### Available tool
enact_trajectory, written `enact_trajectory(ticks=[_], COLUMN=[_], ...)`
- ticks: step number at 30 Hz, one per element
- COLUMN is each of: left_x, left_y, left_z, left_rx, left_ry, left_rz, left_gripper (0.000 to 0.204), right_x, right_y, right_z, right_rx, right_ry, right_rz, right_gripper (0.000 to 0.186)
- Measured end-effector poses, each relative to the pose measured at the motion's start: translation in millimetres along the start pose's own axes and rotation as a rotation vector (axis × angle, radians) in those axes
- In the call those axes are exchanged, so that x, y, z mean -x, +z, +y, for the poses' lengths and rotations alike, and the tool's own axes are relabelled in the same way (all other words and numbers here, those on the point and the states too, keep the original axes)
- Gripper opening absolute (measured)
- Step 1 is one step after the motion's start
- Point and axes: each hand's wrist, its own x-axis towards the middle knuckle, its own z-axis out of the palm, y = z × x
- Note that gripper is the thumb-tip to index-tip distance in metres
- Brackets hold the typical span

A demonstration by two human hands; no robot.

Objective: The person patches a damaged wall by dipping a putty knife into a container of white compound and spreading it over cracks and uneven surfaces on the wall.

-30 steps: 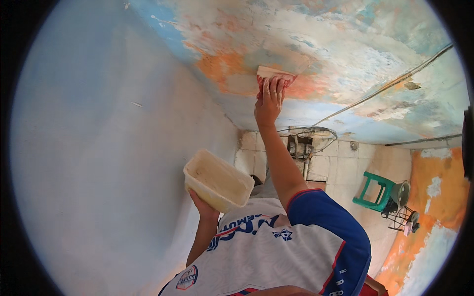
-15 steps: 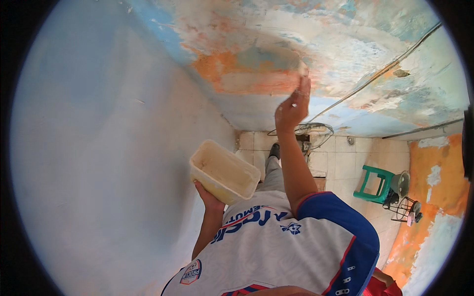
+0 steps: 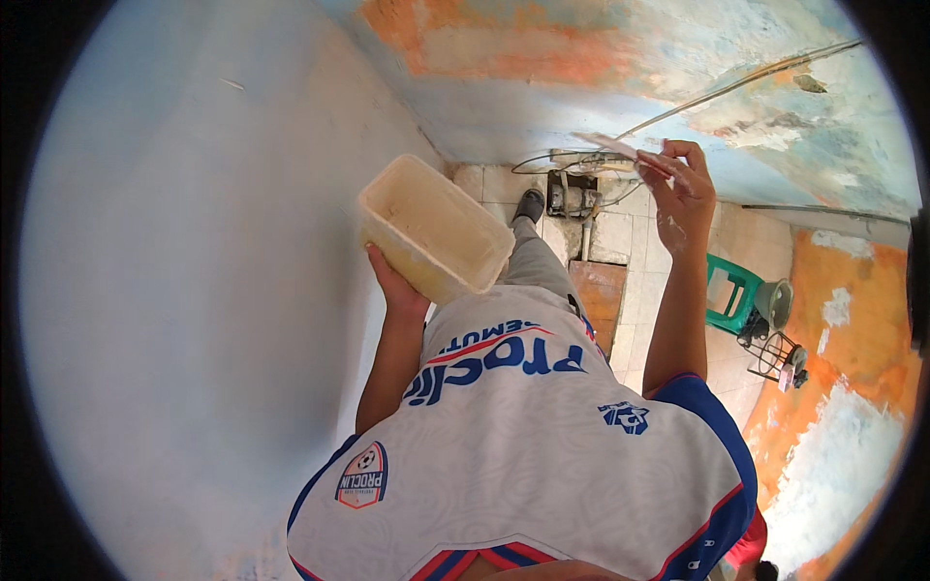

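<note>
In my left hand (image 3: 397,286) is a deep, rectangular, off-white plastic tub (image 3: 407,259), gripped by its side and tilted in front of my body. Pale residue coats its inside; how much lies at the bottom is hard to tell. My right hand (image 3: 686,201), smeared with white on the fingers and wrist, is closed around a thin, flat putty knife (image 3: 610,145). Its pale blade points left, in the space between me and the patchy wall (image 3: 523,60). That wall shows orange, blue and whitish layers.
A cable (image 3: 741,79) runs along the wall, with looped wires above the tiled floor. Near my foot lie a dark box-like object (image 3: 572,194) and a brown board (image 3: 598,295). A green plastic stool (image 3: 731,290) stands at right. Someone in red (image 3: 749,542) shows at lower right.
My right hand has drawn the putty knife back from the wall, to the right and toward me. My left hand still holds the tub. The whole view has shifted.
</note>
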Motion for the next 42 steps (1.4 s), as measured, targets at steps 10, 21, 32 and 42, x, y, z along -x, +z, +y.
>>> enact_trajectory(ticks=[10,21,32,42], left_x=[-2,21,53,88], left_y=[38,89,118,153], left_z=[-21,-51,-154,-207], left_rx=[0.07,0.147,0.004,0.049], left_ry=[-0.115,0.108,0.287,0.258], left_rz=[-0.216,-0.378,-0.508,-0.532], left_gripper=[0.076,0.089,0.099,0.102], right_x=[21,27,65,96], right_y=[40,-20,-116,-154], right_z=[-87,-88,-77,-80], right_rx=[0.279,0.371,0.34,0.127], right_ry=[-0.424,-0.689,-0.612,-0.135], right_rz=[-0.381,-0.386,-0.733,-0.513], right_gripper=[0.044,0.043,0.036,0.044])
